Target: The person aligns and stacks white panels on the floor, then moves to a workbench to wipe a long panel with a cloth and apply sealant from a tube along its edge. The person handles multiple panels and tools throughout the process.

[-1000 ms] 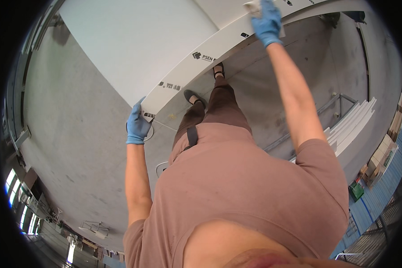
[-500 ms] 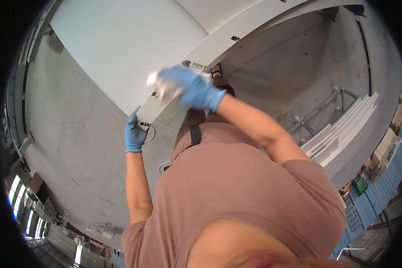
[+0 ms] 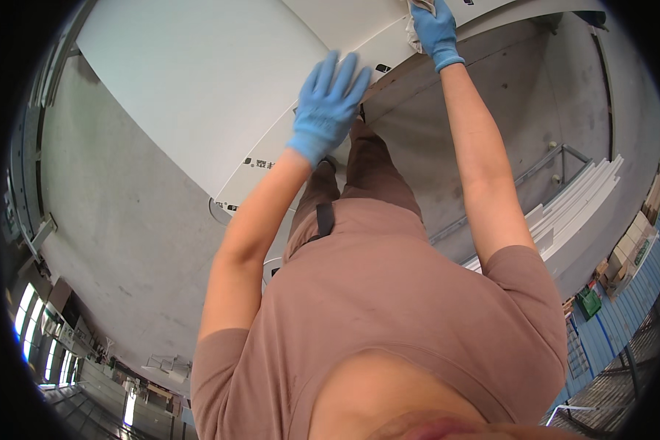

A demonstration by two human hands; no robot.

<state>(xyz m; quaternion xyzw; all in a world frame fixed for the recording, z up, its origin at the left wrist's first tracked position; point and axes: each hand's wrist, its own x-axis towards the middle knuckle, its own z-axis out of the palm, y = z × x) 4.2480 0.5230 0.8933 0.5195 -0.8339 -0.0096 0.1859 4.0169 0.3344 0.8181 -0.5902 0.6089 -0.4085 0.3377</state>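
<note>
A long white strip point(image 3: 264, 139) with black printing runs along the near edge of a large pale panel point(image 3: 191, 81). Over the strip, my left hand point(image 3: 325, 106) is open in a blue glove, its fingers spread; whether it touches the surface I cannot tell. Farther along to the right, my right hand point(image 3: 435, 33), also gloved in blue, is closed on a crumpled white cloth point(image 3: 416, 35) against the strip. The top of the picture cuts off part of that hand's surroundings.
Several long white strips point(image 3: 576, 198) lie stacked on a metal frame point(image 3: 543, 165) at the right. Beneath everything stretches a grey concrete floor point(image 3: 117, 213). A green bag-like thing point(image 3: 588, 302) sits by the blue wall point(image 3: 616, 315) at the far right.
My right hand has slid up and right along the strip with the cloth. My left hand has let go of the strip's near left end and moved right, over its middle.
</note>
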